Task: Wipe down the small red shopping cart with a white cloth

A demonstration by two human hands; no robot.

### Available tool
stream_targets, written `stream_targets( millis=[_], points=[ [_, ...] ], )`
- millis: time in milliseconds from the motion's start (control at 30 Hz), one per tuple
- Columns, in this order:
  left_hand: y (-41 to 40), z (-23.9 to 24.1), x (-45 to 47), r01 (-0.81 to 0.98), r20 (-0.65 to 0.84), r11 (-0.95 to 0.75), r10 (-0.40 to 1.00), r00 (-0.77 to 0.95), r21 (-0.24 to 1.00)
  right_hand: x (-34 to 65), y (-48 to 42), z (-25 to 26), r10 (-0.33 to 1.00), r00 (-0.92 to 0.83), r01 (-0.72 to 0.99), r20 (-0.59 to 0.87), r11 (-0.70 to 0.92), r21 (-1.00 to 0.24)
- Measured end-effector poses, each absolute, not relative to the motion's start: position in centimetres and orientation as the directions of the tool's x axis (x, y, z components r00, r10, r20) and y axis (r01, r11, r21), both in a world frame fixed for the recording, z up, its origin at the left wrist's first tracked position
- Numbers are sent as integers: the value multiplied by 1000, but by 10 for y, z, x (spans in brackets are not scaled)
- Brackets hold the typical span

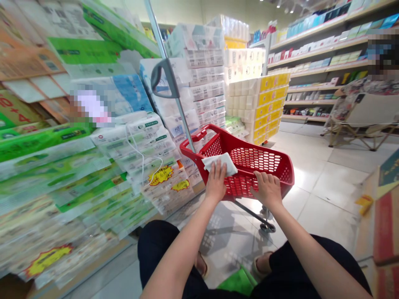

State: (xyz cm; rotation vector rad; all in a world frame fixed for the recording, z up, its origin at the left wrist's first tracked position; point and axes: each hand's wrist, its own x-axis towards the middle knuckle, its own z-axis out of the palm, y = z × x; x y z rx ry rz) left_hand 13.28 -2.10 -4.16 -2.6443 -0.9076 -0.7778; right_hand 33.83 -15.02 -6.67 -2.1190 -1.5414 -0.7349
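Observation:
A red plastic shopping cart with a perforated basket and small wheels stands before my knees. My left hand presses a folded white cloth against the cart's near rim, towards its left end; its fingers lie stretched over the cloth. Farther right along the same rim, my right hand grips the edge, with its fingers hooked over the top. From the cart's left end a silver pole rises, bearing a grey handle.
Tissue packs are stacked high on the left, with yellow price tags among them. Behind the cart stand yellow-ended paper packs. Shelves line the right back, near a folding chair and a seated person. Cartons flank me on the right.

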Motion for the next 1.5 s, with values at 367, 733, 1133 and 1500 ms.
stream_targets(
  millis=[367,733,1133,1500],
  points=[
    [-18,-44,136,696,604,-717,576,551,47,341,-153,-66,751,240,955,615,-296,-11],
    [-41,-66,163,518,541,-855,425,726,-23,335,-145,-70,735,252,955,629,-294,-39],
    [-39,-59,165,532,572,-846,443,691,13,323,-135,-70,742,280,944,609,-327,-35],
    [5,-26,139,618,555,-782,478,681,-85,329,-141,-67,757,217,970,617,-240,-45]
  ],
)
